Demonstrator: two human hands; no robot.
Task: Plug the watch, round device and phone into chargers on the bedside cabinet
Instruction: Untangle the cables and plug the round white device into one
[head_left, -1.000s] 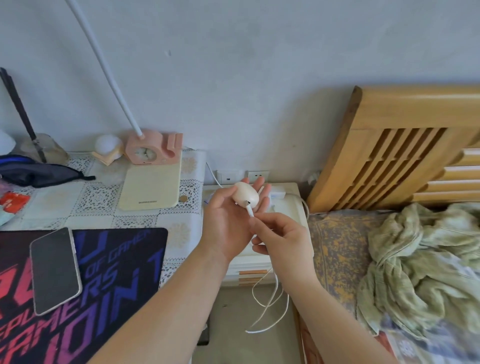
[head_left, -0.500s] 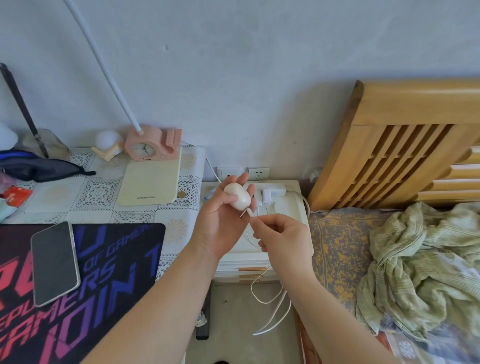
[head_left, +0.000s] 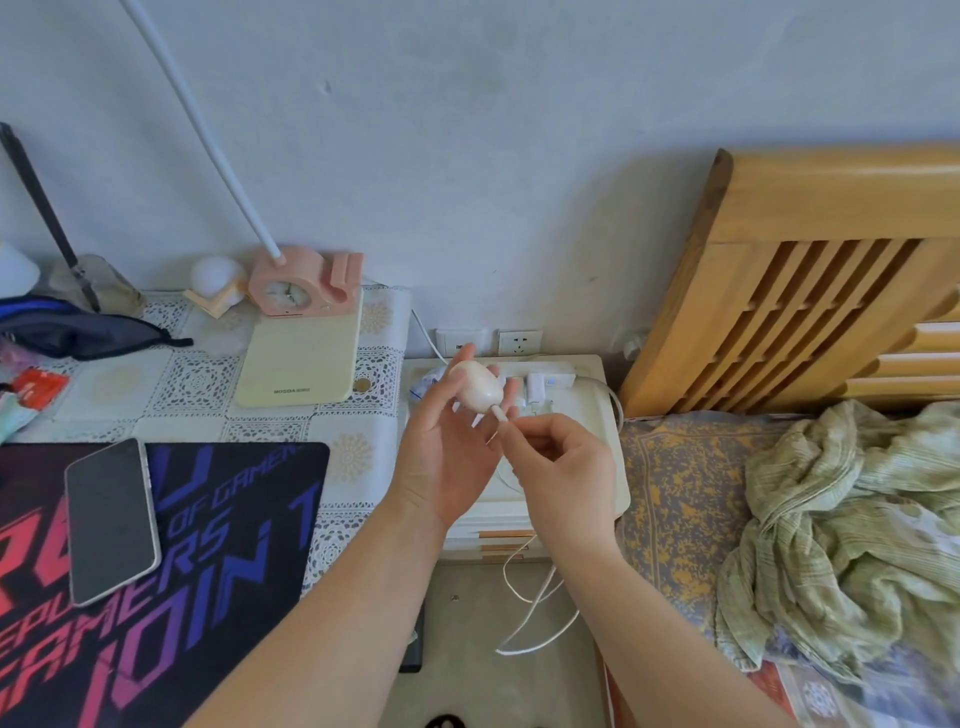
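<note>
My left hand (head_left: 447, 457) holds a white round device (head_left: 477, 391) up over the white bedside cabinet (head_left: 587, 415). My right hand (head_left: 561, 467) pinches the white plug of a charging cable (head_left: 530, 608), and the plug tip touches the device's lower edge. The cable hangs in loops below my right wrist. A white power strip (head_left: 545, 378) with plugged adapters lies at the back of the cabinet. The phone (head_left: 111, 519) lies face up, screen dark, on the black mouse mat at left. I see no watch.
A desk with a lace cloth (head_left: 197, 384) stands left of the cabinet, carrying a pink clock lamp (head_left: 291, 291), a yellow pad (head_left: 301, 358) and a dark pouch (head_left: 78, 332). Wall sockets (head_left: 519, 343) sit behind the cabinet. A bed with a wooden headboard (head_left: 810, 291) and green blanket (head_left: 852, 519) lies right.
The view has tilted down a little, so the hands sit slightly lower over the cabinet. The plug has stayed at the device's lower edge, with the hands shifting only slightly.
</note>
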